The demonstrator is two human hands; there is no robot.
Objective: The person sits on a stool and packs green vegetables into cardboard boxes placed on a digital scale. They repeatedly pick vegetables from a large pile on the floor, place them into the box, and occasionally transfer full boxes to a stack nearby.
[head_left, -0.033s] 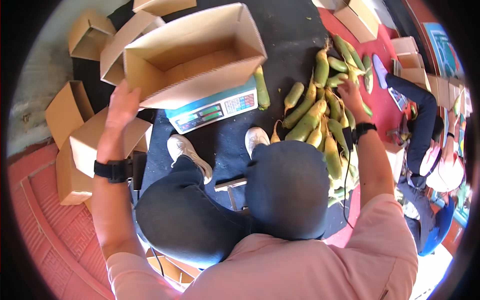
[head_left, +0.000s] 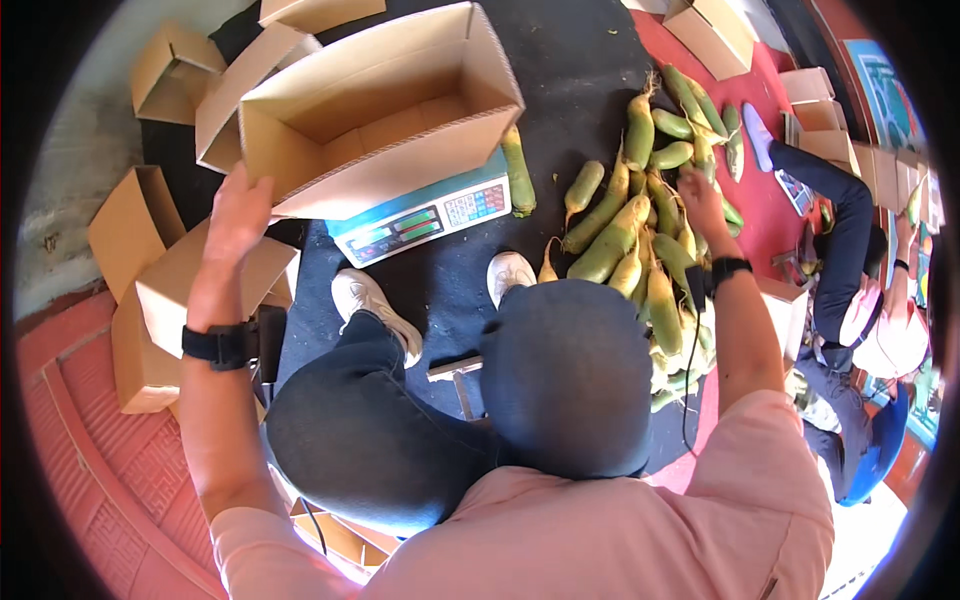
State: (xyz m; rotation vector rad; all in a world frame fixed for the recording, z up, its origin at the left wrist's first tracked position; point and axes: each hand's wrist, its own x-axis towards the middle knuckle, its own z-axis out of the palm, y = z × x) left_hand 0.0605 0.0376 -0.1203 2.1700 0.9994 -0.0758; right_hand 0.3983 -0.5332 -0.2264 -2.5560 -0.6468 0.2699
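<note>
An open cardboard box (head_left: 400, 170) rests tilted on a white and blue digital scale (head_left: 420, 225). My left hand (head_left: 240, 212) grips the box's near left corner, thumb on the rim. To the right lies a heap of green radishes (head_left: 612, 245) with pale, tapering root ends. My right hand (head_left: 703, 205) is over the far right part of this heap, close to several radishes. Its fingers are partly hidden behind the back of the hand, so whether they hold one is unclear. A single green radish (head_left: 517, 175) lies beside the scale's right side.
Empty cardboard boxes (head_left: 178, 72) stand at the left, with another box (head_left: 708, 38) at the far right. My shoes (head_left: 372, 305) are just below the scale. At the right edge a co-worker's dark sleeve (head_left: 850, 195) reaches in near more stacked boxes (head_left: 815, 115).
My right hand has drawn back slightly toward me, uncovering more of a radish at its fingers. My left hand stays on the box corner; the whole view has shifted a little.
</note>
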